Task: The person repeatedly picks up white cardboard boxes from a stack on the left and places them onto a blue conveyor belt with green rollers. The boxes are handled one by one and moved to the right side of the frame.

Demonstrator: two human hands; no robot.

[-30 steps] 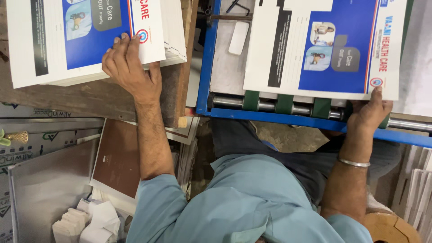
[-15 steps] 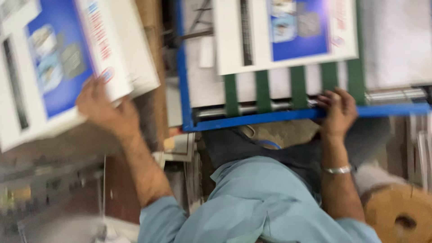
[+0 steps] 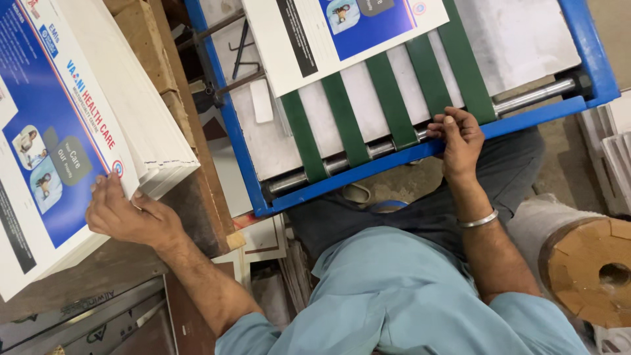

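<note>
My left hand (image 3: 128, 217) lies flat on the near corner of a thick stack of printed sheets (image 3: 66, 131), white with a blue panel and small photos. Its fingers rest on the top sheet and the thumb sits by the stack's edge. My right hand (image 3: 460, 138) is curled over the front rail of a blue machine frame (image 3: 368, 174), fingertips against the metal roller (image 3: 532, 95). A single printed sheet (image 3: 342, 33) lies farther up on the green belts (image 3: 355, 125), apart from that hand. A metal bangle (image 3: 478, 220) circles my right wrist.
The stack rests on a worn wooden bench (image 3: 197, 197) left of the machine. A large paper-wrapped roll with a cardboard core (image 3: 591, 269) stands at the lower right. Piles of white sheets (image 3: 618, 151) sit at the right edge. My light blue sleeves fill the bottom.
The printed sheet on the belts has moved away from my right hand, which now rests on the blue rail. My left hand stays on the stack's corner. The view has shifted.
</note>
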